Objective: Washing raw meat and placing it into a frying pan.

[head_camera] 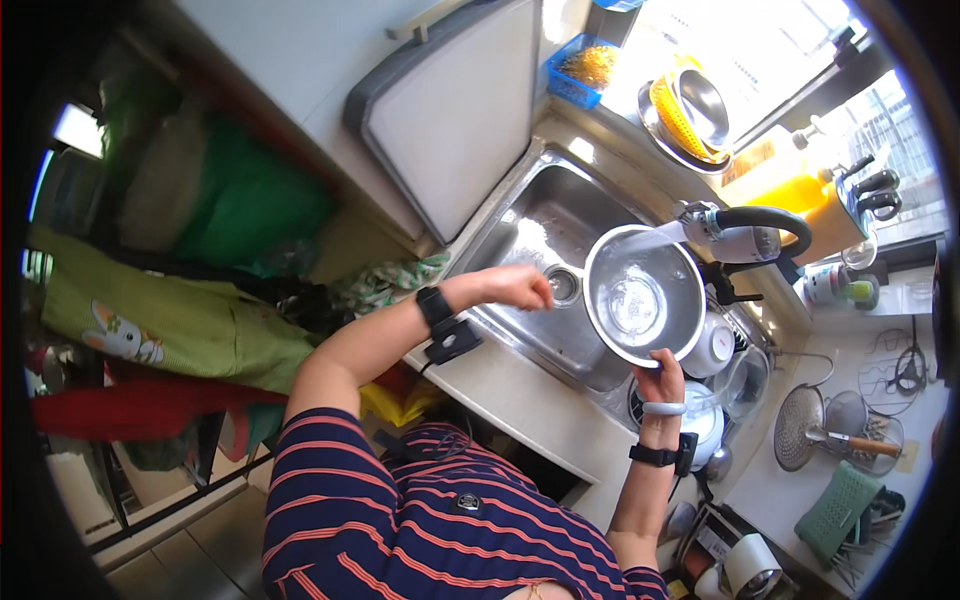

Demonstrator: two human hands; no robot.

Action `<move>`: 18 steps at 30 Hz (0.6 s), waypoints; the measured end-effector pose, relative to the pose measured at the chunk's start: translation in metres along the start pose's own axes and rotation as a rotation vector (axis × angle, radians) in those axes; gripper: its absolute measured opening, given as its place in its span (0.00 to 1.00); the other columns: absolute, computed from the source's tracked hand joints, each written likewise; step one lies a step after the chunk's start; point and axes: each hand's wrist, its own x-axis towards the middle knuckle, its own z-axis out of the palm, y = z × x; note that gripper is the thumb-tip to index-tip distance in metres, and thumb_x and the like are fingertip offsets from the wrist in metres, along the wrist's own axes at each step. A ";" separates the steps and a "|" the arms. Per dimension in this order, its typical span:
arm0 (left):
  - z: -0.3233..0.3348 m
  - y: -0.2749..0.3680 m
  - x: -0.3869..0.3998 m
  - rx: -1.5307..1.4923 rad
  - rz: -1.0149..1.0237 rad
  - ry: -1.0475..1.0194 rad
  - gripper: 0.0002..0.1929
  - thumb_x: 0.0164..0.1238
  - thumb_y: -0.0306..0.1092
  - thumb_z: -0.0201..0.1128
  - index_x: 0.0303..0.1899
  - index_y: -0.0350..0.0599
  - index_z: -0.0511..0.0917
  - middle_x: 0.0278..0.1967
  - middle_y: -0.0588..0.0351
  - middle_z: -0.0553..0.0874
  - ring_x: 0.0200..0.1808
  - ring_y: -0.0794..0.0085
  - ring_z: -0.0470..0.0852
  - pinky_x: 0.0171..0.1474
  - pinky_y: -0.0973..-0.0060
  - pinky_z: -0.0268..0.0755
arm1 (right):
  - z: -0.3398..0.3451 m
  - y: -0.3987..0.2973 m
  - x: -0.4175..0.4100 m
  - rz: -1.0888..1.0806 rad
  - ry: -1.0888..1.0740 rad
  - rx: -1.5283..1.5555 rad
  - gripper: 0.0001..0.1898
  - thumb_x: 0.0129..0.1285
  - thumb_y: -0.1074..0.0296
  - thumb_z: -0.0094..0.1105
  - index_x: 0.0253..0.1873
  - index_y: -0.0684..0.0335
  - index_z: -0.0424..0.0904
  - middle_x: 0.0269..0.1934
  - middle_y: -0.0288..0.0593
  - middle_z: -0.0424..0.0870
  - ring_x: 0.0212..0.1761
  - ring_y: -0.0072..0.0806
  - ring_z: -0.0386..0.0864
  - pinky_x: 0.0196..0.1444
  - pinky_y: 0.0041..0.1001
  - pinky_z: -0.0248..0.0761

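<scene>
My right hand (661,379) grips the near rim of a stainless steel bowl (679,322), tilted over the right part of the sink. Water streams from the faucet head (697,225) into the bowl, and some water lies in its bottom. Above the sink basin (517,322), to the left of the bowl, hangs my left hand (521,288) with fingers curled and nothing seen in them. Just beyond its fingertips is the round drain (561,285). The palm side of this hand is hidden.
White bowls (709,349) and other dishes crowd the rack right of the sink. A large grey-edged board (457,112) leans on the left. Behind the faucet stand a yellow soap bottle (795,180) and a knife block (832,225). Strainers (799,427) hang at the right.
</scene>
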 end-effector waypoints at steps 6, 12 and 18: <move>0.013 -0.028 0.116 -0.425 -0.218 0.087 0.13 0.54 0.29 0.64 0.43 0.42 0.79 0.35 0.55 0.84 0.35 0.73 0.82 0.38 0.76 0.76 | 0.006 -0.013 0.005 -0.078 -0.003 -0.264 0.21 0.51 0.76 0.47 0.53 0.73 0.65 0.41 0.50 0.77 0.33 0.37 0.81 0.31 0.35 0.82; 0.032 -0.049 0.152 -0.666 -0.237 0.144 0.12 0.53 0.23 0.60 0.42 0.40 0.78 0.33 0.51 0.83 0.32 0.63 0.83 0.34 0.64 0.79 | 0.003 -0.017 0.011 -0.188 0.093 -0.517 0.26 0.51 0.75 0.44 0.58 0.68 0.59 0.42 0.51 0.75 0.32 0.38 0.81 0.24 0.29 0.81; 0.042 -0.142 0.184 -0.885 -0.277 0.174 0.12 0.51 0.21 0.59 0.40 0.40 0.77 0.33 0.48 0.82 0.34 0.58 0.83 0.35 0.58 0.78 | 0.021 -0.022 0.007 -0.391 0.105 -0.679 0.33 0.50 0.78 0.40 0.66 0.63 0.50 0.43 0.52 0.75 0.28 0.32 0.80 0.23 0.26 0.79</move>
